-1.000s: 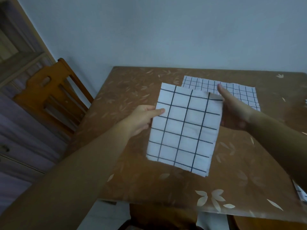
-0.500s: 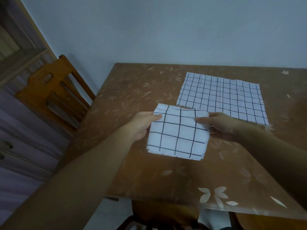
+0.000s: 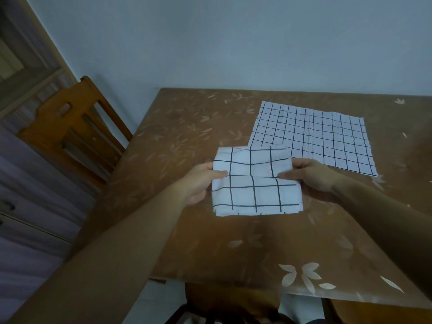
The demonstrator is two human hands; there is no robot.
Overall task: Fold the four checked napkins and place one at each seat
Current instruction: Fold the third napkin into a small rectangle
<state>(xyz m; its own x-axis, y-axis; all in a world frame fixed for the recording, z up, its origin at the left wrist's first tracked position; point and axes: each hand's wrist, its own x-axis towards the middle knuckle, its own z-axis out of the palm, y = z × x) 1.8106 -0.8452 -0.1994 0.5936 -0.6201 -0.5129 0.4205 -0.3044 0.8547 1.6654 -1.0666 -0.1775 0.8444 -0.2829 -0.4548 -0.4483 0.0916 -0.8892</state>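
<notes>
Brown table [image 3: 187,141] held one unfolded napkin [image 3: 313,136] beyond the hands; left hand [image 3: 198,183] and right hand [image 3: 311,176] pinched a half-folded napkin [image 3: 254,185], none visibly placed.

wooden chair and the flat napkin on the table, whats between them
Only bare table top with its leaf pattern lies between the wooden chair and the flat napkin, as the head view shows.

Bare table [image 3: 187,141] left of napkins [image 3: 313,136]
</notes>
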